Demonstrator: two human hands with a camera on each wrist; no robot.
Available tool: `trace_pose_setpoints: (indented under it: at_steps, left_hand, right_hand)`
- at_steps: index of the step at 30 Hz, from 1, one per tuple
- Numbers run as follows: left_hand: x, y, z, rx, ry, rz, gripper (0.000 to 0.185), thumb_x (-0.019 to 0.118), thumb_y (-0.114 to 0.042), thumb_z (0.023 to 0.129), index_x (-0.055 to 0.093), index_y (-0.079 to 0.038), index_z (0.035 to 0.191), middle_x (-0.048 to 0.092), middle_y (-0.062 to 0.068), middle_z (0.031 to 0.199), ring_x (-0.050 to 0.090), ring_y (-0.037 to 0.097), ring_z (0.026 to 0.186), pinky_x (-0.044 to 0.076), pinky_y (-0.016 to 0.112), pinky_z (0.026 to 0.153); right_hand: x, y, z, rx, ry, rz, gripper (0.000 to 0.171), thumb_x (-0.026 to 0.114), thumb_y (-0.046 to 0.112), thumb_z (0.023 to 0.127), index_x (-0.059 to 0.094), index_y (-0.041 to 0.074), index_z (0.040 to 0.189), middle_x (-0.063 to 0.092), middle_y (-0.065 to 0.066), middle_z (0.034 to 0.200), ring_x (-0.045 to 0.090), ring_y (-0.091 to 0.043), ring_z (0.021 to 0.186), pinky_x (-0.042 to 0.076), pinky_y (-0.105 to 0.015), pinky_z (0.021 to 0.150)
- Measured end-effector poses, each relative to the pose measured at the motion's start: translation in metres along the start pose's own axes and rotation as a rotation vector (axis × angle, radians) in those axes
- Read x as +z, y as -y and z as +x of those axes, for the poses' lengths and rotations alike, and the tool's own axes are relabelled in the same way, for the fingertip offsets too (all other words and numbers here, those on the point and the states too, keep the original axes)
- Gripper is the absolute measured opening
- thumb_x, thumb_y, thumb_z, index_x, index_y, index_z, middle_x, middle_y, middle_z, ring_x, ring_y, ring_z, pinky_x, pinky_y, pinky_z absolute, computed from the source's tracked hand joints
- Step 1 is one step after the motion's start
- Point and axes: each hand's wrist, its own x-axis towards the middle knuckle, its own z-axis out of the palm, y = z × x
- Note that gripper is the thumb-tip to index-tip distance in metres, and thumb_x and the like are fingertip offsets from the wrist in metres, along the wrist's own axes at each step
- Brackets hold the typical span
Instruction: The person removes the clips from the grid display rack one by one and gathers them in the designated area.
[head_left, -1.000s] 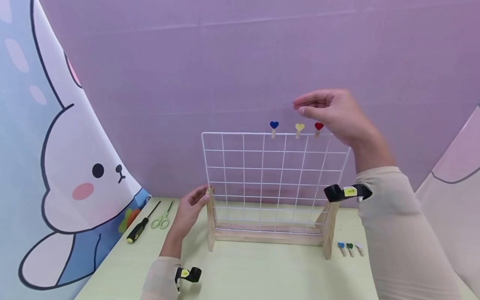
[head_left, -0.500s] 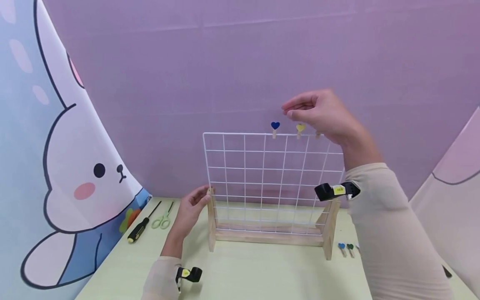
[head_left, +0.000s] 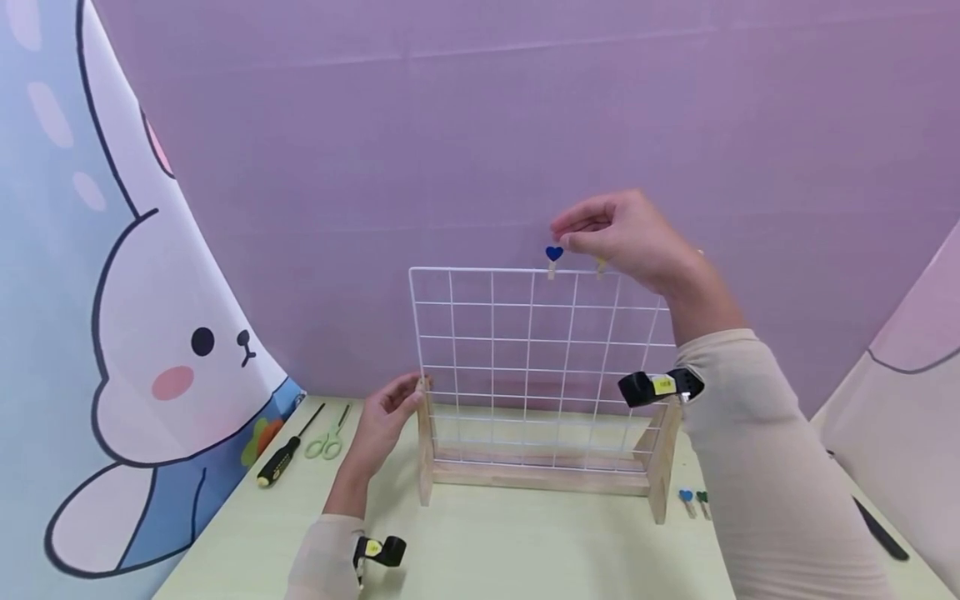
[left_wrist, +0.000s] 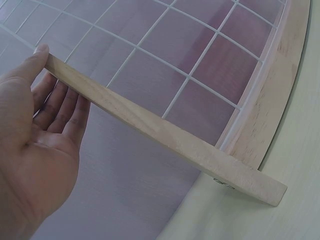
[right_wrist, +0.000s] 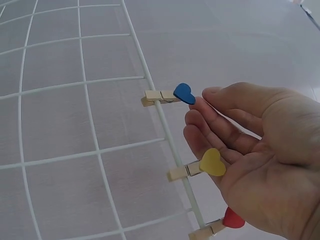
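A white wire grid (head_left: 532, 358) stands upright in a wooden stand (head_left: 540, 477) on the pale green table. Three heart clips sit on its top wire: blue (head_left: 553, 253) (right_wrist: 184, 93), yellow (right_wrist: 212, 162) and red (right_wrist: 232, 219). My right hand (head_left: 566, 237) (right_wrist: 200, 110) hovers at the top wire, holding nothing, with loosely curled fingertips right beside the blue heart. In the head view it hides the red clip and most of the yellow one. My left hand (head_left: 408, 392) (left_wrist: 50, 75) holds the top of the stand's left post (left_wrist: 160, 135), thumb in front and fingers behind.
A black-handled screwdriver (head_left: 281, 454) and green scissors (head_left: 326, 437) lie at the table's left. Loose clips, blue (head_left: 686, 497) and green (head_left: 702, 498), lie right of the stand. A dark object (head_left: 873, 529) lies at the far right. A rabbit backdrop and a purple wall close in.
My right hand has slid left along the grid's top wire, from above the red clip to beside the blue one. The left hand has stayed on the post.
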Motion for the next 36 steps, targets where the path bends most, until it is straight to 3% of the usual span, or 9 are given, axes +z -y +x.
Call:
trace_pose_setpoints:
  at_steps: [3,9,14,21,28,32,36]
  left_hand:
    - [0.0,0.0,0.0,0.002,-0.002,0.002,0.043,0.067,-0.018,0.101,0.059,0.002,0.138,0.073,0.005,0.127,0.068,0.002,0.113,0.055,0.017,0.097]
    - [0.001,-0.001,0.0,-0.003,0.005,-0.002,0.042,0.067,-0.019,0.102,0.06,0.0,0.139,0.073,-0.007,0.123,0.067,0.003,0.114,0.055,0.017,0.098]
    - [0.002,-0.001,-0.002,-0.006,0.012,-0.002,0.044,0.067,-0.02,0.102,0.059,0.0,0.139,0.073,-0.011,0.121,0.067,0.003,0.115,0.055,0.017,0.098]
    - [0.002,-0.003,-0.001,-0.017,0.008,0.0,0.044,0.068,-0.021,0.101,0.06,-0.002,0.139,0.073,-0.011,0.121,0.067,0.003,0.114,0.055,0.018,0.098]
    - [0.001,-0.001,0.001,-0.012,0.011,0.003,0.044,0.068,-0.022,0.101,0.06,-0.002,0.14,0.073,-0.009,0.122,0.067,0.003,0.114,0.055,0.017,0.098]
    - [0.002,0.0,0.001,-0.013,0.01,0.001,0.044,0.068,-0.021,0.101,0.06,-0.002,0.139,0.073,-0.01,0.121,0.067,0.003,0.115,0.055,0.017,0.098]
    - [0.002,0.0,0.001,-0.01,0.01,0.0,0.043,0.067,-0.019,0.101,0.059,-0.001,0.14,0.072,0.004,0.129,0.067,0.002,0.115,0.055,0.017,0.099]
  right_hand:
    - [0.001,0.001,0.001,-0.005,0.007,-0.016,0.028,0.07,0.013,0.098,0.072,0.003,0.125,0.078,-0.002,0.112,0.07,-0.011,0.104,0.055,-0.022,0.088]
    - [0.002,0.0,0.002,0.0,0.015,-0.033,0.029,0.07,0.012,0.097,0.072,0.001,0.124,0.078,0.001,0.105,0.071,-0.009,0.099,0.054,-0.019,0.081]
    - [0.005,-0.003,0.002,0.016,0.026,-0.062,0.028,0.07,0.009,0.096,0.073,0.002,0.122,0.079,-0.001,0.104,0.071,-0.007,0.095,0.055,-0.019,0.082]
    - [0.008,-0.005,0.003,0.015,0.012,-0.071,0.026,0.068,0.008,0.095,0.075,0.002,0.119,0.08,-0.007,0.104,0.075,-0.015,0.097,0.054,-0.021,0.086]
    - [0.01,-0.005,0.002,0.025,-0.022,-0.084,0.026,0.07,0.011,0.094,0.077,0.004,0.119,0.08,-0.002,0.103,0.074,-0.016,0.1,0.053,-0.029,0.092]
    - [0.011,-0.005,0.001,0.033,-0.037,-0.067,0.025,0.071,0.011,0.094,0.077,0.004,0.118,0.079,0.0,0.101,0.073,-0.016,0.099,0.054,-0.027,0.09]
    - [0.011,-0.005,0.0,0.042,-0.052,-0.047,0.024,0.072,0.011,0.093,0.078,0.004,0.116,0.078,0.001,0.099,0.071,-0.014,0.098,0.054,-0.024,0.087]
